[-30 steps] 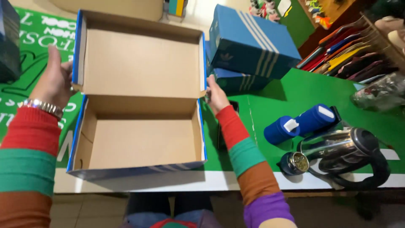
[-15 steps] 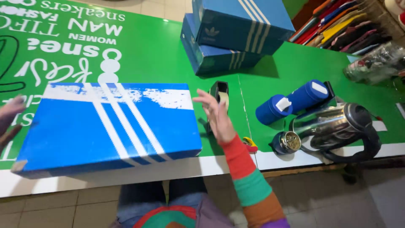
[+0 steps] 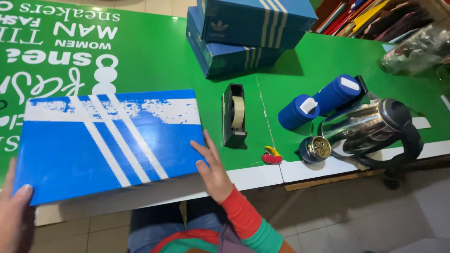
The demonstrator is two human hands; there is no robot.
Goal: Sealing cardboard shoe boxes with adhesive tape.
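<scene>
Shoebox (image 3: 110, 143), blue with white diagonal stripes on its closed lid, lies flat at the near edge of a green table (image 3: 154, 56), its front side overhanging the white border. The left hand (image 3: 13, 213) grips the box's near left corner, thumb pressed on the lid and the fingers hidden beneath. The right hand (image 3: 213, 168) rests flat against the box's right edge, fingers spread and extended, clamped on nothing; a red-and-green striped sleeve (image 3: 246, 220) covers the wrist.

Just right of that hand, a small red-and-yellow object (image 3: 271, 155) sits on the table's edge, too small to identify. Beyond it stands a dark green tape dispenser (image 3: 234, 115) loaded with a roll of pale tape, close to the box but apart from it. Farther right, a stainless steel kettle (image 3: 370, 129) with a black handle lies on its side, a small round tin (image 3: 313, 149) just beside its mouth and two blue cylinders (image 3: 321, 100) touching behind it.

At the far side, two more blue shoeboxes (image 3: 243, 33) are stacked, the upper one skewed across the lower. White lettering covers the tabletop to the left.
</scene>
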